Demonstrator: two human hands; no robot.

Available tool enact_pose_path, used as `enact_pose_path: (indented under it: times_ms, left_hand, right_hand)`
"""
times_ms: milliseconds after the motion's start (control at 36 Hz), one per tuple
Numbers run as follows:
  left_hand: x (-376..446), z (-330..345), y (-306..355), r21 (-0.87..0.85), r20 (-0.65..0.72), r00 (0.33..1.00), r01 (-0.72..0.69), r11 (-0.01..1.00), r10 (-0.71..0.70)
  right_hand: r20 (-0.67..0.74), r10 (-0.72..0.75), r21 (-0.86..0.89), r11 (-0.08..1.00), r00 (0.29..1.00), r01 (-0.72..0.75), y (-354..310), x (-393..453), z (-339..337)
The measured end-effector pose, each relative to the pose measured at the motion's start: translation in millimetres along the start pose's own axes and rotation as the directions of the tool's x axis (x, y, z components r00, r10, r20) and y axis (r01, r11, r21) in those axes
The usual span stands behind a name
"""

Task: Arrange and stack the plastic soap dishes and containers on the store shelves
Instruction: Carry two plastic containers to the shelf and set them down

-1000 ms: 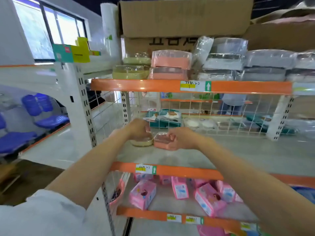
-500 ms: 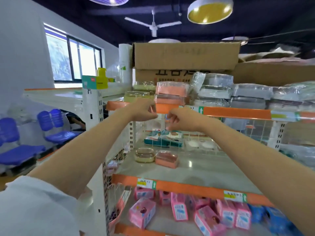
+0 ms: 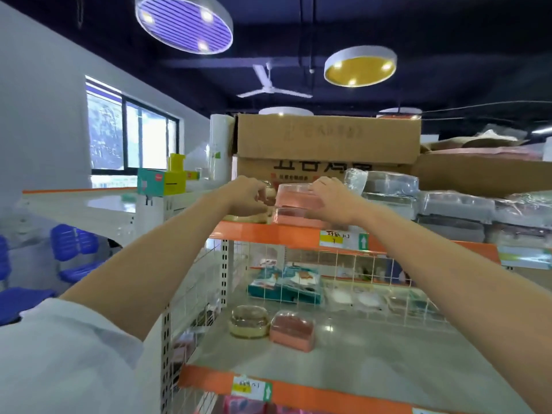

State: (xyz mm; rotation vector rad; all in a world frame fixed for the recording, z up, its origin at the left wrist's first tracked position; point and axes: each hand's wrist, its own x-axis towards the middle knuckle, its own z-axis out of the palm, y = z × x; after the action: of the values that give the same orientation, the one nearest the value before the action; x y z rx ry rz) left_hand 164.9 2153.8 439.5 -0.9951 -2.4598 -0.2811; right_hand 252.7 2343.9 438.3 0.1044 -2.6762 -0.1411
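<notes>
Two cardboard boxes (image 3: 327, 144) sit stacked on top of the shelving unit, the biggest things up there, with grey wrapped containers (image 3: 457, 204) piled along the upper shelf (image 3: 268, 233) to their right. Below, the middle shelf (image 3: 373, 354) carries teal packets (image 3: 286, 283) at the back behind the wire grid, and near its front edge a gold oval soap dish (image 3: 248, 321) and a pink soap dish (image 3: 292, 330) stand just beside each other. Up on the orange-edged upper shelf, both arms reach in: the right hand (image 3: 331, 201) curls its grip round the right end of the top pink container (image 3: 294, 198), which sits on a second pink one. The left hand (image 3: 248, 198) is at the container's left end, fingers curled, but I cannot tell whether its grip holds anything.
</notes>
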Motion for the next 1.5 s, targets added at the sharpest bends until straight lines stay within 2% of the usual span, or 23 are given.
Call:
enact_pose_path:
  times_ms: [222,444,556,861,1028,1111,1250,1417,1500]
  left_hand:
    - [21.7,13.4,-46.8,0.037,0.059,0.995,0.076,0.996,-0.078]
    - [42.8,26.2,-83.0,0.077,0.117,0.987,0.102,0.992,-0.111]
    - [53.5,37.4,-91.5,0.106,0.187,0.973,0.114,0.988,-0.133]
    - [75.7,60.2,-100.5,0.001,0.322,0.934,0.162,0.987,-0.154]
    - [84.8,55.2,-96.1,0.059,0.386,0.901,0.187,0.981,-0.195]
    - [82.7,53.8,-93.9,0.091,0.345,0.918,0.175,0.98,-0.196]
    - [71.5,61.1,-87.7,0.012,0.257,0.94,0.227,0.974,-0.223]
    - [51.1,52.1,-64.2,0.067,-0.026,0.984,0.178,0.982,-0.176]
    - [40.7,48.2,-57.8,0.059,-0.125,0.962,0.252,0.966,-0.243]
  right_hand:
    - [0.01,0.09,0.071,0.993,0.996,-0.09,12.9,42.0,6.3]
    - [0.093,0.147,0.086,0.984,0.985,-0.155,20.5,74.4,18.1]
    - [0.13,0.162,0.071,0.982,0.978,-0.173,21.3,85.7,23.6]
    - [0.177,0.213,0.101,0.967,0.961,-0.233,24.5,102.9,28.9]
    - [0.208,0.245,0.1,0.958,0.947,-0.27,24.3,105.5,28.9]
    - [0.178,0.259,0.09,0.957,0.95,-0.277,25.8,104.5,30.6]
    - [0.037,0.306,0.057,0.95,0.951,-0.308,25.1,96.6,35.9]
    - [-0.111,0.286,0.09,0.957,0.952,-0.277,10.4,79.5,35.1]
    - [-0.147,0.278,0.137,0.956,0.949,-0.259,0.3,68.8,32.3]
